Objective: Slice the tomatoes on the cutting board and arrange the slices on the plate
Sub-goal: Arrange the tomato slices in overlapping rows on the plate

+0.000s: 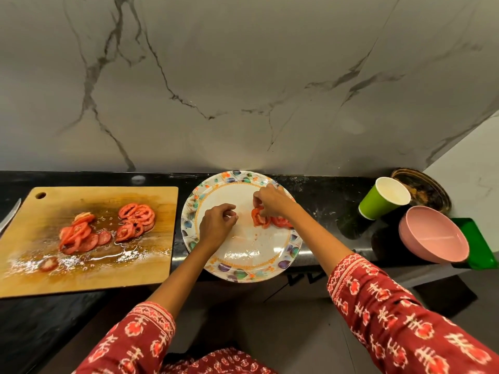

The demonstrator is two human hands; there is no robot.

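Observation:
A white plate (244, 255) with a flowered rim sits on the black counter in front of me. A few tomato slices (263, 218) lie on its right half. My right hand (271, 202) is over them and its fingertips pinch the leftmost slice. My left hand (216, 222) hovers over the plate's left half with fingers curled and nothing in it. To the left lies a wet wooden cutting board (89, 276) with two heaps of tomato slices (136, 218) (78, 236) and a tomato end piece (48, 264).
A knife blade (9, 214) shows at the left edge beside the board. Right of the plate stand a green paper cup (383, 198), a pink bowl (433, 234), a green container (479, 244) and a dark round tray (422, 188). The marble wall rises behind the counter.

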